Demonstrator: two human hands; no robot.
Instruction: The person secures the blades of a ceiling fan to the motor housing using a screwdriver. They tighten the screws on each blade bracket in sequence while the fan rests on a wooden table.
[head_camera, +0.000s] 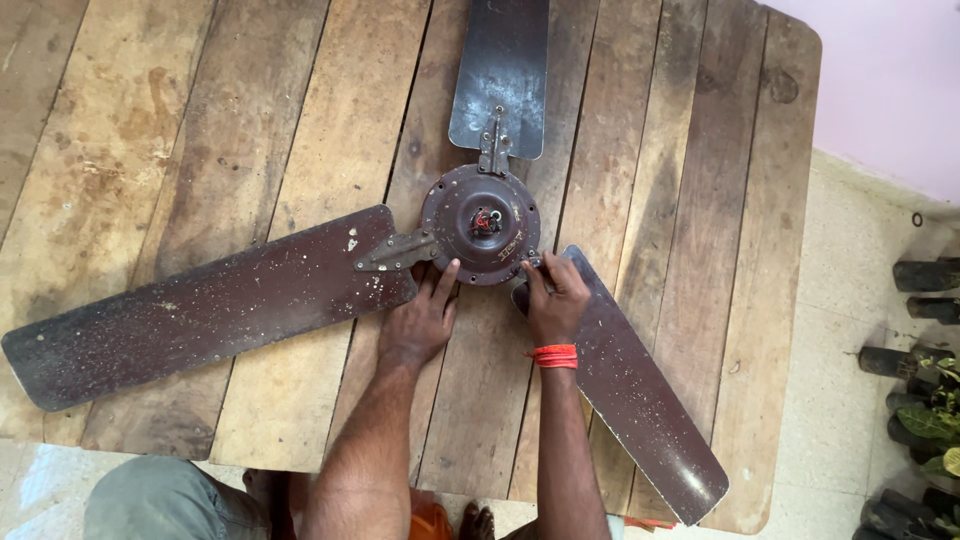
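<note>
A wooden plank table (250, 120) carries an old brown ceiling fan (480, 222) laid flat, its three blades spread so the whole thing rests steady and the round motor hub (505, 240) sits within easy reach near the table's middle. The long left blade (200, 310) runs toward the near left corner, the top blade (500, 70) points away, and the lower right blade (640, 400) angles toward the near right edge. The left hand (418, 322) lies palm down on the planks with fingers apart, its fingertips pressed against the hub's lower rim — seemingly to keep it from turning. The right hand (553, 298), a red thread band (555, 355) at its wrist, has fingers pinched together at the blade bracket (532, 262); whether they hold something small I cannot tell. Dark plant pots (925, 275) holding green plants (935, 415) line the floor at right — no container stands on the table.
</note>
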